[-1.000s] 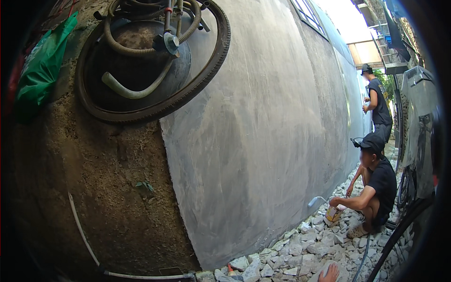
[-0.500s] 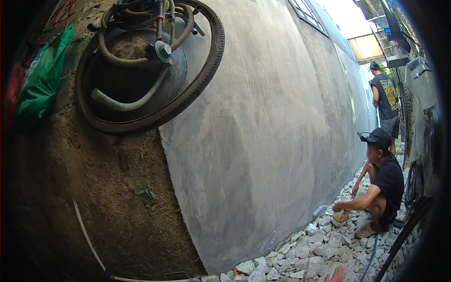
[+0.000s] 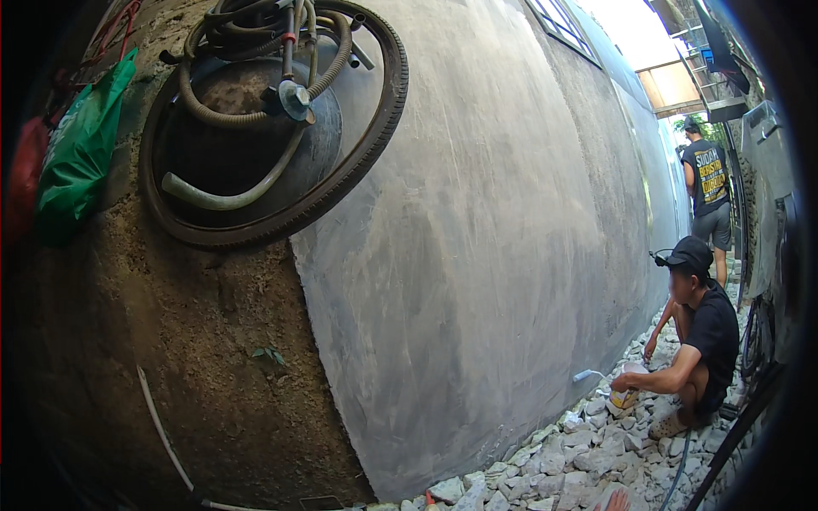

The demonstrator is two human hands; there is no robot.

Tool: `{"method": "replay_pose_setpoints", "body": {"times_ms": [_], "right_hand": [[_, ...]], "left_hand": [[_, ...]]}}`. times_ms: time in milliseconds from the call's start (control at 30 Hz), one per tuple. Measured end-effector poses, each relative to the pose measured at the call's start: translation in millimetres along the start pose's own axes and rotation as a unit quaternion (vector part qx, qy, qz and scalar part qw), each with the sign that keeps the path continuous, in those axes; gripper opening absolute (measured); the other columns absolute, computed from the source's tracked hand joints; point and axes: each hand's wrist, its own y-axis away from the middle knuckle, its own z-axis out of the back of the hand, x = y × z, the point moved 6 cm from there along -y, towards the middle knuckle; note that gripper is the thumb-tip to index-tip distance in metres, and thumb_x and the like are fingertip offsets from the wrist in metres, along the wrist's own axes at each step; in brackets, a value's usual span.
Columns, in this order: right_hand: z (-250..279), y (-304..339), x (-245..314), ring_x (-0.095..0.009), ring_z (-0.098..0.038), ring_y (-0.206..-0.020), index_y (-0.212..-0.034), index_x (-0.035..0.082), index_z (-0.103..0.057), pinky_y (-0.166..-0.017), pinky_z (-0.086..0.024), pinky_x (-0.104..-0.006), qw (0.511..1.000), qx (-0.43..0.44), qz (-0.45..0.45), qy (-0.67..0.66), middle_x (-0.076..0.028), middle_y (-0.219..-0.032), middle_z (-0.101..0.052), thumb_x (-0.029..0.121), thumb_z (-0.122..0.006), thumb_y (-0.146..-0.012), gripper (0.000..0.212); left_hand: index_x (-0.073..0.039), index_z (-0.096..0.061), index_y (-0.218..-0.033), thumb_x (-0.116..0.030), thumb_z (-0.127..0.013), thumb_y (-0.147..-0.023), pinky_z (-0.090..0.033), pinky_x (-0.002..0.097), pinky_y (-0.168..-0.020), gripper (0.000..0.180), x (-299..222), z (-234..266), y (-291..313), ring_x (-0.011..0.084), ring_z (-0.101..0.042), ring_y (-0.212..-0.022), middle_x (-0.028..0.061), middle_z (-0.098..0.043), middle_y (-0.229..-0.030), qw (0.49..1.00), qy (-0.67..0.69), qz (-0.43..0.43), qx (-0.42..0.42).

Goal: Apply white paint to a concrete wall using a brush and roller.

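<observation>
Neither of my hands shows for certain. Bare skin-coloured tips [image 3: 615,501] poke in at the lower edge over the stones; they look like toes, though I cannot fully tell. Ahead of me rises a grey plastered wall [image 3: 477,281]. At its right foot a co-worker [image 3: 711,328] in a black cap squats on the stones, one hand at a white-and-yellow tub [image 3: 626,393]. A pale blue paint roller [image 3: 587,375] is between that tub and the wall; its handle is hard to make out.
A bicycle tyre [image 3: 394,111] and coiled hoses [image 3: 223,115] hang upper left, beside a green bag [image 3: 81,162]. Rough brown wall [image 3: 221,366] lies below. Broken white stones [image 3: 554,460] cover the ground. Farther back stands another person [image 3: 707,183]. A dark hose [image 3: 677,473] crosses the stones.
The view has shifted slightly. The co-worker's tub is tipped differently, and the roller sits a little higher and farther from the tub. The standing person has turned or shifted slightly.
</observation>
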Motion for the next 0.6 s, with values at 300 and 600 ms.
{"method": "replay_pose_setpoints", "body": {"times_ms": [300, 600], "right_hand": [[1, -4, 6, -0.043, -0.046, -0.153, -0.163, 0.002, -0.048, -0.124, -0.036, -0.0567, 0.996, -0.082, 0.025, 0.039, -0.026, -0.165, -0.05, 0.046, -0.063, -0.106, 0.074], [4, -3, -1, -0.04, -0.028, -0.164, -0.159, -0.003, -0.047, -0.135, -0.013, -0.06, 0.997, -0.016, -0.06, -0.036, -0.022, -0.173, -0.038, 0.036, -0.065, -0.098, 0.074]], "left_hand": [[-0.008, -0.079, -0.121, -0.039, -0.102, -0.072, -0.06, 0.0471, -0.092, 0.063, 15, -3, -7, 0.0285, -0.076, -0.109, 0.0121, -0.081, -0.121, 0.999, 0.031, -0.016, -0.008], [-0.003, -0.07, -0.135, -0.017, -0.103, -0.072, -0.061, 0.0411, -0.093, 0.072, 37, -18, -29, 0.0233, -0.075, -0.11, 0.0109, -0.079, -0.123, 0.993, 0.113, 0.032, -0.02]]}}
